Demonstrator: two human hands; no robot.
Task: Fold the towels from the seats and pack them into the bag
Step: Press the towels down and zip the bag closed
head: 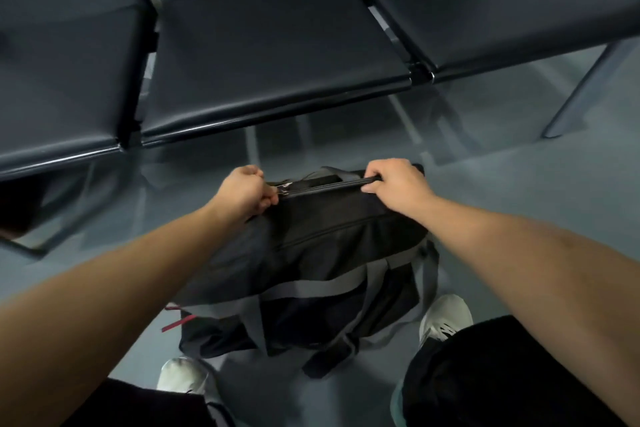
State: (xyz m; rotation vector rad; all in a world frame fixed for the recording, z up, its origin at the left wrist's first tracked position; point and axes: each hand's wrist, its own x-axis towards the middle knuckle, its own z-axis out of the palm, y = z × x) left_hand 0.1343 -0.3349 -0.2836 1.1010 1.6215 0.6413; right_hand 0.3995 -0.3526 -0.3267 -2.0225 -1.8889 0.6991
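Observation:
A black duffel bag [311, 253] with grey straps stands on the floor between my feet, in front of a row of seats. My left hand [244, 192] pinches the metal zipper pull [282, 189] at the left end of the bag's top. My right hand [394, 184] grips the top edge of the bag at the right end of the zipper line. The zipper line between my hands looks closed. No towels are in view, and the bag's contents are hidden.
Three dark padded seats [270, 55] on a black frame span the top of the view, with nothing lying on them. A grey metal leg [581, 90] slants down at the right. My white shoes [446, 319] stand on the grey floor beside the bag.

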